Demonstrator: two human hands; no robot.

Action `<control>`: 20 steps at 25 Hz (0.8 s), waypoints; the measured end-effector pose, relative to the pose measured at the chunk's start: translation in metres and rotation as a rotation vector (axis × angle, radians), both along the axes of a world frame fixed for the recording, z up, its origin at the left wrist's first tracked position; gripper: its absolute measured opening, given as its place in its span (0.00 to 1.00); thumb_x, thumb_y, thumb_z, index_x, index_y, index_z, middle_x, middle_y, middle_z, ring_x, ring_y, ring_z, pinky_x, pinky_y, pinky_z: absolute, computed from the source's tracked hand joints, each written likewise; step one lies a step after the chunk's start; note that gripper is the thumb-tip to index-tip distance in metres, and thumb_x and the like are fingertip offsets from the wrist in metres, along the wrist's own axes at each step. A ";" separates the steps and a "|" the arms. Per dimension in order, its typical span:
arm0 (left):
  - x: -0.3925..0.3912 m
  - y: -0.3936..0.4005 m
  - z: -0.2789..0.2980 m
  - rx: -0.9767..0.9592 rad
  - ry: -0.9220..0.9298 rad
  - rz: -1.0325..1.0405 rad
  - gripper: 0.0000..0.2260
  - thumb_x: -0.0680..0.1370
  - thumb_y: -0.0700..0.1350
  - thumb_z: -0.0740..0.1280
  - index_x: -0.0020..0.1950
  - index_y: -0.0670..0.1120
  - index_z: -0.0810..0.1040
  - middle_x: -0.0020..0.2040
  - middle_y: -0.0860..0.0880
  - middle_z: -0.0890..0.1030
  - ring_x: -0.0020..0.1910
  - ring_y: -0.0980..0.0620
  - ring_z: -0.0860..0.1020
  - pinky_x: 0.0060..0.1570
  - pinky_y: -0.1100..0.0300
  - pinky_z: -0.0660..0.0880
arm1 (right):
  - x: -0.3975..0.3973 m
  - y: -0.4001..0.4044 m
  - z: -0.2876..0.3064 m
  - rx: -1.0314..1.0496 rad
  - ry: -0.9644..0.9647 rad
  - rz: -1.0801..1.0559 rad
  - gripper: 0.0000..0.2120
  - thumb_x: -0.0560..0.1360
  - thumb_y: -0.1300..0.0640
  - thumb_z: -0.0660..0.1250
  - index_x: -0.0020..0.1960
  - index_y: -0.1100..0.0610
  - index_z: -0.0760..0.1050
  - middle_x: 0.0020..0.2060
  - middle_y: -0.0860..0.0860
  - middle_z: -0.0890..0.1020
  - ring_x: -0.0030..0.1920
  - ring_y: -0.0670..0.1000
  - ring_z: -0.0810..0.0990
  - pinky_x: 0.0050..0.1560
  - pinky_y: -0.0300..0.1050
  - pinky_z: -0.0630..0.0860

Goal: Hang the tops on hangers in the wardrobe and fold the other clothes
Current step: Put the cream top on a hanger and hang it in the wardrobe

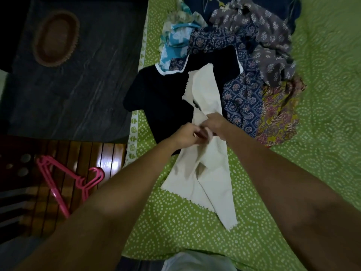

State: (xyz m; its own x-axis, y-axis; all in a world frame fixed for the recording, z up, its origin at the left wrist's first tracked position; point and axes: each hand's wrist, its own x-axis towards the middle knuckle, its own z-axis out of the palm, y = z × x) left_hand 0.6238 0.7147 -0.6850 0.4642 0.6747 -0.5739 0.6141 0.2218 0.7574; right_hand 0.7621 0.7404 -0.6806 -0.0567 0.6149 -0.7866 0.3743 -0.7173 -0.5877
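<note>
A cream-white garment (207,169) with scalloped hems lies lengthwise on the green bedspread (175,222). My left hand (187,134) and my right hand (214,124) meet at its middle, and both pinch the cloth there. Under its far end lies a dark navy top (160,94) with white trim. Behind that sits a pile: a blue printed piece (242,98), a grey printed piece (273,47), a turquoise floral piece (175,42) and a yellow-pink floral piece (277,114). Pink hangers (64,184) lie on a wooden surface at the left.
Beyond the bed's left edge is a dark floor (68,85) with an oval woven mat (55,38). The slatted wooden surface (78,163) stands at lower left. Open green bedspread stretches to the right of the pile.
</note>
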 end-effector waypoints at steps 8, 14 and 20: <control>0.014 -0.007 0.161 0.763 0.486 -0.561 0.33 0.69 0.33 0.66 0.71 0.54 0.63 0.71 0.55 0.61 0.60 0.49 0.63 0.51 0.56 0.68 | 0.048 -0.045 0.152 0.135 -0.079 0.502 0.15 0.73 0.69 0.62 0.32 0.55 0.65 0.28 0.51 0.65 0.30 0.49 0.62 0.31 0.43 0.59; 0.017 -0.070 0.258 0.719 0.924 -0.669 0.06 0.76 0.53 0.66 0.50 0.53 0.77 0.51 0.51 0.78 0.58 0.48 0.74 0.56 0.51 0.61 | 0.084 -0.125 0.264 -0.004 0.081 0.536 0.15 0.68 0.69 0.67 0.55 0.69 0.75 0.42 0.59 0.80 0.41 0.56 0.79 0.41 0.45 0.78; -0.046 -0.144 0.298 0.592 0.525 -0.067 0.13 0.83 0.48 0.57 0.41 0.44 0.71 0.47 0.40 0.78 0.50 0.40 0.76 0.45 0.51 0.69 | 0.100 -0.203 0.295 0.498 -0.781 0.790 0.07 0.73 0.62 0.68 0.51 0.58 0.79 0.46 0.53 0.81 0.46 0.52 0.77 0.48 0.44 0.75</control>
State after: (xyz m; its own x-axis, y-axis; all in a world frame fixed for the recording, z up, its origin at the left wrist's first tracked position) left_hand 0.5781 0.5708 -0.3874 0.2822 0.9164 -0.2838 0.9216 -0.1768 0.3455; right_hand 0.8621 0.5379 -0.3855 -0.1692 0.8695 -0.4640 0.9819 0.1081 -0.1554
